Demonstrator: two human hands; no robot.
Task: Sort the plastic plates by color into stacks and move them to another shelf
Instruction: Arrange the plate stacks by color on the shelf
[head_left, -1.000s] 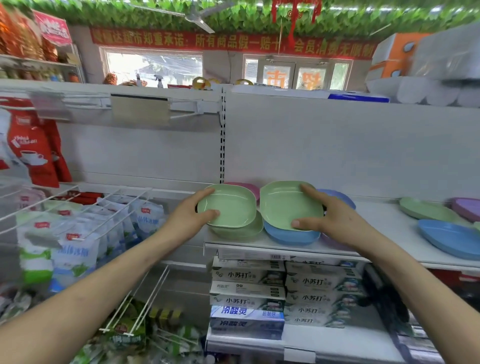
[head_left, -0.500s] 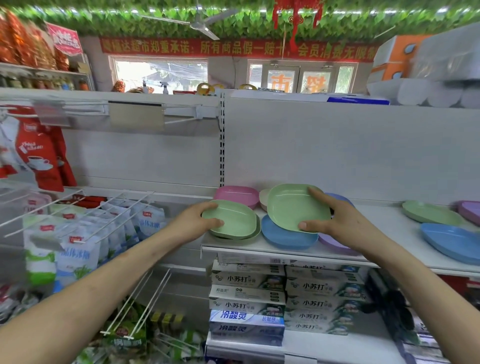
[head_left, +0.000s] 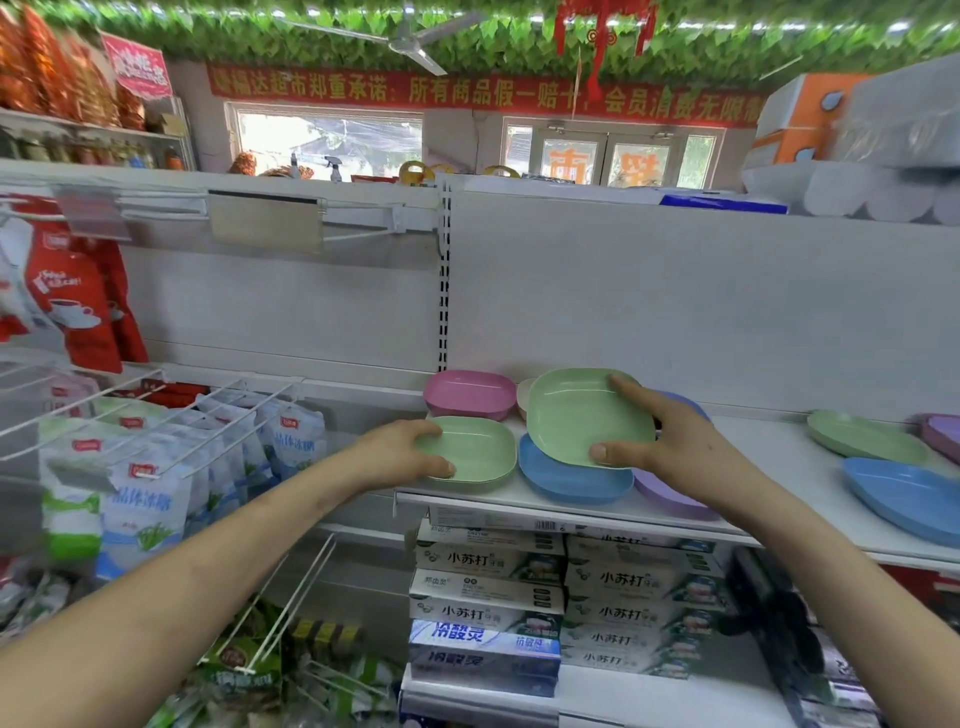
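My left hand (head_left: 402, 454) grips the left edge of a green plate stack (head_left: 475, 454) that sits on the white shelf (head_left: 779, 457). My right hand (head_left: 670, 447) holds a second green plate (head_left: 584, 415) tilted above a blue plate (head_left: 569, 480), thumb on the near rim and a finger on the far rim. A purple plate (head_left: 670, 496) lies under my right hand. Behind stand a pink plate (head_left: 467, 392) and a partly hidden cream plate (head_left: 523, 397).
At the shelf's right end lie a green plate (head_left: 865, 436), a blue plate (head_left: 906, 496) and a purple plate (head_left: 943, 434). Toothpaste boxes (head_left: 488, 597) fill the shelf below. White bags (head_left: 150, 483) hang on wire hooks at left.
My left hand has lowered its green plate onto the stack on the shelf. The right hand's green plate has lifted slightly and tilted. The pink plate behind has come into view.
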